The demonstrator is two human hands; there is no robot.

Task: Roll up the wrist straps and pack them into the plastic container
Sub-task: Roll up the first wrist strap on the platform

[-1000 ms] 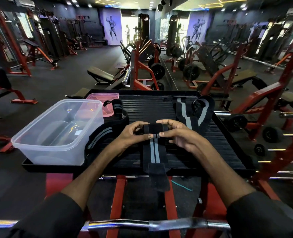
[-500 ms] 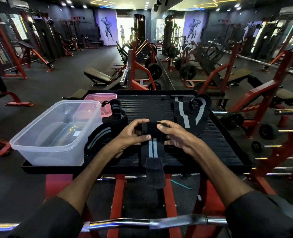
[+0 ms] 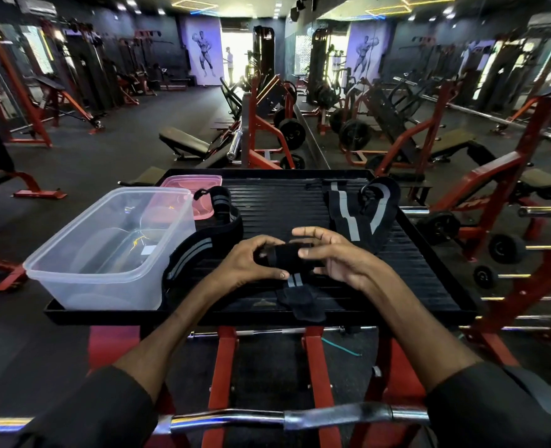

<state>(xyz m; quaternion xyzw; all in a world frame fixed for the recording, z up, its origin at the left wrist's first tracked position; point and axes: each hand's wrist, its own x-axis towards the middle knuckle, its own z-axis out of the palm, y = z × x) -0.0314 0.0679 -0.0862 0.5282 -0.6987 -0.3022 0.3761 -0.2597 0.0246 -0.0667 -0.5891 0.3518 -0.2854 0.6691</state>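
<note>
At centre left, a clear plastic container (image 3: 106, 250) is seen empty on the black tray (image 3: 429, 292). At centre, the wrist strap (image 3: 288, 257) is pinched by the left hand (image 3: 245, 263) and right hand (image 3: 338, 257); its roll lies left-right, its tail pointing toward the lower frame. No writing is legible.

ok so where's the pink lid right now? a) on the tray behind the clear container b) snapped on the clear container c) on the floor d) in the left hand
a, the pink lid lies on the black tray just behind the open clear container, and both hands are busy on the strap roll.
</note>
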